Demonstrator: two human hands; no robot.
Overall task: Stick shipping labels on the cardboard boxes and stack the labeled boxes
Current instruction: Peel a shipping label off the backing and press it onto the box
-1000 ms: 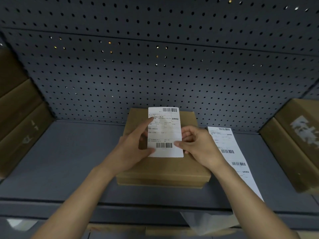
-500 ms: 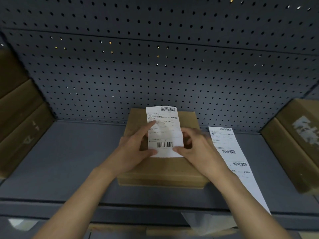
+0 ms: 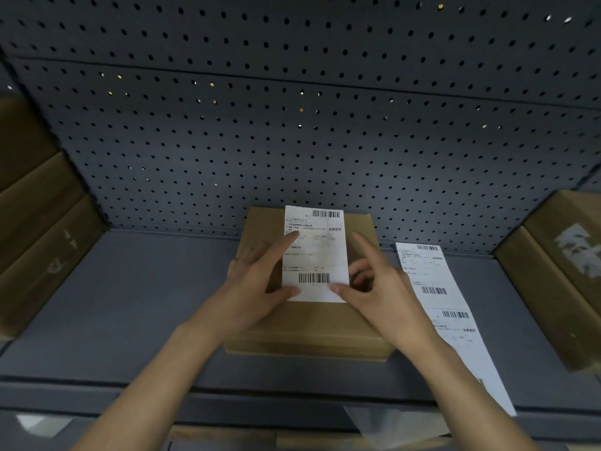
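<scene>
1. We see a flat brown cardboard box [image 3: 309, 323] lying on the grey shelf [image 3: 130, 304], in the middle and close to the far wall.
2. A white paper shipping label with black barcodes [image 3: 313, 255] is over the top of the box. Its far edge pokes a little past the box's far edge.
3. Our left hand [image 3: 257, 288] holds the shipping label on its left side. The thumb sits on the near left corner and the pointing finger lies on the print farther up.
4. Our right hand [image 3: 380, 294] pinches the near right corner with the thumb and curled fingers (the pointing finger sticks out straight, beside the paper).
5. We cannot tell if the shipping label is stuck down.
6. A long white strip of more labels [image 3: 435, 304] lies on the shelf, near the box on its right.
7. Stacked brown boxes [image 3: 39, 239] stand at the left, and more brown boxes [image 3: 559, 271] at the right.
8. A dark wall full of little holes [image 3: 292, 125] rises behind it all.
</scene>
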